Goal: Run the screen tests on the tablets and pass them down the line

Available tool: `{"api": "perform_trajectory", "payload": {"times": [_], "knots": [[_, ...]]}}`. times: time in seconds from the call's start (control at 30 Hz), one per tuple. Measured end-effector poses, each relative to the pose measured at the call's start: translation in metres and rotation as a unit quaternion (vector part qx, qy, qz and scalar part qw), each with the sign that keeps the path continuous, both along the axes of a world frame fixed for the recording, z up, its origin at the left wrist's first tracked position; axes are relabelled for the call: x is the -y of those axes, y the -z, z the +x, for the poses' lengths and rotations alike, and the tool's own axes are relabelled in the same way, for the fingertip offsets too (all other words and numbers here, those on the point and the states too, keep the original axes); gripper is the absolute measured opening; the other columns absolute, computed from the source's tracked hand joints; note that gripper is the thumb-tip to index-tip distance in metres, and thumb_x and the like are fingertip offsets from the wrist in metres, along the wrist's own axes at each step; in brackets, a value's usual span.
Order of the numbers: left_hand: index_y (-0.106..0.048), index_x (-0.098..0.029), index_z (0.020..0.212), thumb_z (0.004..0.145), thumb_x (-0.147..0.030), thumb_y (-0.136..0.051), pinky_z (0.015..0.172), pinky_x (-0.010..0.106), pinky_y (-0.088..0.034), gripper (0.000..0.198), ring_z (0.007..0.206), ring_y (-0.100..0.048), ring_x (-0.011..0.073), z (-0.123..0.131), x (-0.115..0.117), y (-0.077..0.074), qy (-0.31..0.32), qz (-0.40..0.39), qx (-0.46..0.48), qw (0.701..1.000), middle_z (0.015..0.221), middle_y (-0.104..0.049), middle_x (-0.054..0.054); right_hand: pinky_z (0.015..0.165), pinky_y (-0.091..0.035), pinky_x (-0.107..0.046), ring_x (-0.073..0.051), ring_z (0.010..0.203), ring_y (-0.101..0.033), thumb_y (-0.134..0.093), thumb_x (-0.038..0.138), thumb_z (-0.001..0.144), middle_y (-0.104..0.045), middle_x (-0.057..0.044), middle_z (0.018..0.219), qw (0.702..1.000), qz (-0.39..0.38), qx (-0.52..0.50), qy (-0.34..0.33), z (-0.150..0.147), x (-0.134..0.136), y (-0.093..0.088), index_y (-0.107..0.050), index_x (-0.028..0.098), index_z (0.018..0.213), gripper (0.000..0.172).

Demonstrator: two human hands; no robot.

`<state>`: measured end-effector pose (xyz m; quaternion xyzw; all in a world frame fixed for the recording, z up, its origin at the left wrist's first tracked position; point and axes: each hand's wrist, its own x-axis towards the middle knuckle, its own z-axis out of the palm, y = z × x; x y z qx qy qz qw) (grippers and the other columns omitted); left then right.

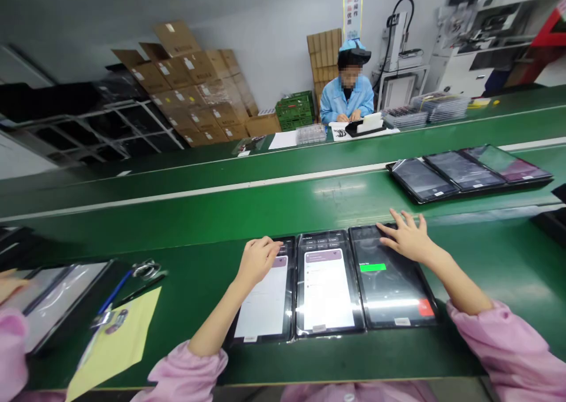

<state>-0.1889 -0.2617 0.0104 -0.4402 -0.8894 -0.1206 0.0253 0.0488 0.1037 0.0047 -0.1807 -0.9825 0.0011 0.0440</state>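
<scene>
Three black-framed tablets lie side by side on the green conveyor bench [460,260] in front of me. My left hand [259,262] rests on the top right corner of the left tablet [263,299], which shows a white page. The middle tablet [328,284] shows a similar white page and touches neither hand. My right hand [409,237] lies with spread fingers on the top of the right tablet [389,278], whose dark screen has a green bar and a red button [426,307]. Neither hand holds anything.
A co-worker's hand [9,284] in a pink sleeve rests on a tablet at far left. Yellow paper [115,337], a blue pen [114,293] and scissors [148,269] lie nearby. Three more tablets [466,172] sit across a raised white-edged strip. A person in blue [347,92] works beyond.
</scene>
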Motion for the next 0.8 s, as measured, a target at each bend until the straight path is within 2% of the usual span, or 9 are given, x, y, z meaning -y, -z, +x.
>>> {"api": "perform_trajectory", "payload": {"times": [0.1,0.17,0.3,0.4,0.47,0.53,0.63,0.7,0.8], "knots": [[-0.075,-0.025,0.094,0.100,-0.037,-0.030,0.099,0.048,-0.039,0.047,0.092,-0.062,0.0232,0.001,-0.001,-0.006,0.006,-0.014,-0.022,1.000,0.092,-0.068,0.006,0.102,-0.023,-0.081,-0.047,0.135,-0.037,-0.051,0.057,0.095,-0.044,-0.011,0.151,0.997,-0.047,0.033,-0.049,0.002,0.001,-0.007,-0.076,0.036,0.113,0.037],[-0.072,-0.024,0.091,0.100,-0.037,-0.028,0.097,0.047,-0.040,0.046,0.093,-0.062,0.0234,-0.001,-0.003,-0.011,0.005,-0.004,-0.030,1.000,0.094,-0.068,0.006,0.104,-0.023,-0.079,-0.046,0.134,-0.040,-0.049,0.059,0.096,-0.045,-0.012,0.150,0.991,-0.075,0.047,-0.105,-0.003,0.010,-0.017,-0.077,0.034,0.109,0.039],[-0.060,-0.021,0.086,0.098,-0.039,-0.024,0.092,0.043,-0.045,0.042,0.093,-0.062,0.0250,-0.011,-0.017,-0.025,-0.032,-0.001,-0.005,0.999,0.095,-0.067,0.009,0.108,-0.026,-0.074,-0.043,0.139,-0.036,-0.052,0.055,0.098,-0.037,-0.019,0.155,0.980,-0.078,0.059,-0.172,-0.033,0.043,-0.032,-0.065,0.027,0.131,0.045],[-0.057,-0.022,0.091,0.098,-0.044,-0.022,0.088,0.040,-0.048,0.042,0.096,-0.064,0.0264,-0.016,-0.036,-0.033,-0.055,-0.043,0.072,0.995,0.102,-0.069,0.010,0.110,-0.020,-0.074,-0.044,0.144,-0.027,-0.059,0.056,0.095,-0.027,-0.019,0.160,0.976,-0.056,0.060,-0.202,-0.056,0.065,-0.025,-0.059,0.029,0.138,0.052],[-0.058,-0.022,0.097,0.098,-0.049,-0.020,0.085,0.038,-0.049,0.046,0.096,-0.066,0.0259,-0.017,-0.051,-0.036,-0.057,-0.083,0.135,0.986,0.107,-0.070,0.009,0.110,-0.017,-0.076,-0.045,0.145,-0.023,-0.061,0.060,0.092,-0.025,-0.017,0.162,0.973,-0.044,0.054,-0.222,-0.063,0.070,-0.018,-0.058,0.032,0.139,0.054],[-0.060,-0.022,0.102,0.097,-0.054,-0.019,0.085,0.036,-0.050,0.053,0.099,-0.067,0.0259,-0.019,-0.065,-0.035,-0.051,-0.118,0.176,0.976,0.112,-0.071,0.009,0.109,-0.017,-0.076,-0.045,0.146,-0.022,-0.059,0.062,0.092,-0.023,-0.017,0.162,0.973,-0.036,0.039,-0.225,-0.063,0.065,-0.016,-0.056,0.032,0.141,0.058],[-0.066,-0.019,0.101,0.095,-0.061,-0.013,0.087,0.035,-0.050,0.068,0.107,-0.068,0.0285,-0.024,-0.084,-0.030,-0.049,-0.154,0.197,0.967,0.115,-0.073,0.013,0.109,-0.022,-0.073,-0.042,0.143,-0.029,-0.048,0.062,0.097,-0.031,-0.017,0.159,0.983,-0.037,-0.005,-0.178,-0.052,0.036,-0.025,-0.057,0.028,0.139,0.054],[-0.068,-0.017,0.103,0.094,-0.066,-0.011,0.089,0.036,-0.051,0.076,0.111,-0.067,0.0304,-0.027,-0.093,-0.026,-0.050,-0.178,0.206,0.961,0.119,-0.072,0.016,0.110,-0.025,-0.070,-0.037,0.136,-0.040,-0.036,0.055,0.103,-0.045,-0.014,0.150,0.990,-0.054,-0.020,-0.132,-0.041,0.009,-0.032,-0.068,0.029,0.124,0.047],[-0.069,-0.015,0.109,0.091,-0.070,-0.012,0.091,0.037,-0.050,0.081,0.115,-0.066,0.0320,-0.031,-0.102,-0.021,-0.048,-0.208,0.212,0.954,0.127,-0.069,0.017,0.112,-0.026,-0.064,-0.032,0.126,-0.049,-0.025,0.043,0.105,-0.057,-0.010,0.137,0.991,-0.097,-0.036,-0.083,-0.023,-0.026,-0.026,-0.079,0.029,0.100,0.055]]}}
